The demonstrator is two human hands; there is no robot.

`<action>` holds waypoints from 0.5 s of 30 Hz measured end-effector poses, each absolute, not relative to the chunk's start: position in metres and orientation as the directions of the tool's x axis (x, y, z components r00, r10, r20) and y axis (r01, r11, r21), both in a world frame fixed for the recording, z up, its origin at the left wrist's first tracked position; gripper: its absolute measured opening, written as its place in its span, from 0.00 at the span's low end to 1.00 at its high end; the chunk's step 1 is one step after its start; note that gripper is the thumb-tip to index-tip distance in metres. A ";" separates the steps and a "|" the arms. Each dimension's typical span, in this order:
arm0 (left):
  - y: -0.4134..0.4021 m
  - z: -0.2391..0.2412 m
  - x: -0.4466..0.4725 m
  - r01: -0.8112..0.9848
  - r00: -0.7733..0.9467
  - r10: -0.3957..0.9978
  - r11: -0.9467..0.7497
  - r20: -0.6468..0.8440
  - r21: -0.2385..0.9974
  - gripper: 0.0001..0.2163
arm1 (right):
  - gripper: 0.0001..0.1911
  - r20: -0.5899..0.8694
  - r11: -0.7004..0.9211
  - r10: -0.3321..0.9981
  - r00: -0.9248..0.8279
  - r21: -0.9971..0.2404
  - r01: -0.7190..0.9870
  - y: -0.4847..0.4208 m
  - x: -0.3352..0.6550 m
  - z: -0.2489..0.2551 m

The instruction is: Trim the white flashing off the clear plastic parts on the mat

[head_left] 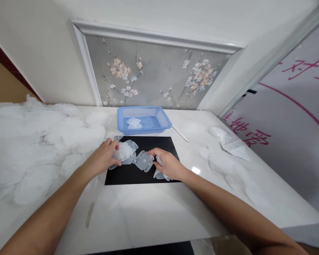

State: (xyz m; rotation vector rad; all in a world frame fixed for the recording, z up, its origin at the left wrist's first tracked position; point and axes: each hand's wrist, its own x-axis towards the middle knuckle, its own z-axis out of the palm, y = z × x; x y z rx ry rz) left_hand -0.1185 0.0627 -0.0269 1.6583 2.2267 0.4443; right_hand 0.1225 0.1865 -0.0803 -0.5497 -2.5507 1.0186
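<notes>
My left hand (105, 156) closes its thumb and fingers around a small stack of thin, whitish translucent plastic pieces (124, 151) on the left part of a black mat (133, 177). More of the pieces lie fanned out beneath and beside that stack. Between the thumb and forefinger of my right hand (168, 164) is the edge of one translucent piece with rounded corner tabs (144, 161). Further folded-looking translucent pieces (161, 174) show under the right palm; whether the curled fingers grip them too, I cannot tell.
A blue plastic basket (145, 131) behind the mat contains a few white translucent pieces (134, 123). A large heap of similar pieces (42, 141) covers the table's left side. To the right lie a thin white stick (180, 133) and a clear plastic bag (230, 143). The wall stands behind.
</notes>
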 end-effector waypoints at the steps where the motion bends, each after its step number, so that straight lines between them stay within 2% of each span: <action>1: 0.062 -0.027 -0.120 0.856 -0.264 0.962 0.269 -0.075 0.441 0.14 | 0.21 0.175 0.682 0.465 -0.868 -0.696 0.225 0.187 0.123 -0.080; 6: 0.061 -0.027 -0.130 0.877 -0.205 0.973 0.232 -0.110 0.420 0.07 | 0.19 0.180 0.669 0.494 -0.851 -0.704 0.239 0.185 0.120 -0.082; 8: 0.061 -0.024 -0.131 0.890 -0.182 0.976 0.217 -0.123 0.401 0.03 | 0.15 0.187 0.637 0.518 -0.835 -0.736 0.230 0.184 0.119 -0.083; 10: 0.061 -0.020 -0.130 0.894 -0.166 0.978 0.204 -0.127 0.399 0.04 | 0.07 0.205 0.577 0.566 -0.798 -0.791 0.206 0.186 0.119 -0.083; 12: 0.060 -0.015 -0.130 0.872 -0.174 0.977 0.212 -0.126 0.442 0.04 | 0.04 0.155 0.432 0.641 -0.752 -0.882 0.186 0.192 0.120 -0.080; 15: 0.060 -0.010 -0.127 0.748 -0.199 0.971 0.236 -0.129 0.620 0.05 | 0.10 -0.062 0.101 0.695 -0.717 -0.978 0.183 0.205 0.125 -0.075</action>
